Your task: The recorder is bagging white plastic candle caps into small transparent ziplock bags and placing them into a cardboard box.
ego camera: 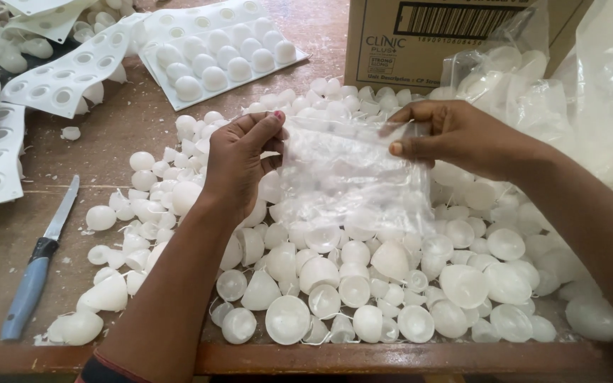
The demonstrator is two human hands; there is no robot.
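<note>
Two hands, left hand (239, 159), right hand (455, 135), hold one clear bag (352, 181).

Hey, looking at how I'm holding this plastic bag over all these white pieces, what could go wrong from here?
The clear plastic bag is held only at its top corners by the left hand and right hand; it might slip or tear. White half-shells lie near the table edge and may roll off. The knife lies bare near your left arm.
</note>
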